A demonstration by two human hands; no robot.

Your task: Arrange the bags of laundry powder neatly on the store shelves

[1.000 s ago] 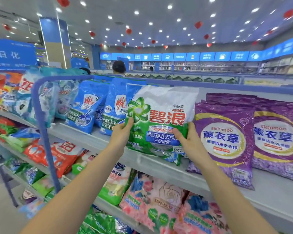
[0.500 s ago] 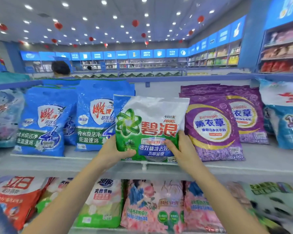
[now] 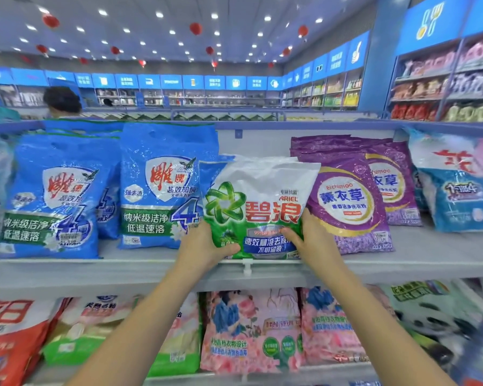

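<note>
A green and white laundry powder bag (image 3: 258, 207) stands on the grey top shelf (image 3: 151, 267), leaning back between the blue bags (image 3: 159, 188) and the purple bags (image 3: 349, 196). My left hand (image 3: 204, 246) grips its lower left corner. My right hand (image 3: 310, 238) grips its lower right edge. The bag's bottom sits near the shelf's front edge. Another blue bag (image 3: 53, 196) stands further left.
A white and blue bag (image 3: 455, 185) stands at the right end of the shelf. The lower shelf holds pink flowered bags (image 3: 251, 330), a red bag (image 3: 9, 338) and green-white bags (image 3: 78, 338). A person's head (image 3: 62, 100) shows behind the shelf at left.
The view has swung right to face the shelf. Both hands have lowered the green and white bag so it rests on the shelf between the blue and purple bags.
</note>
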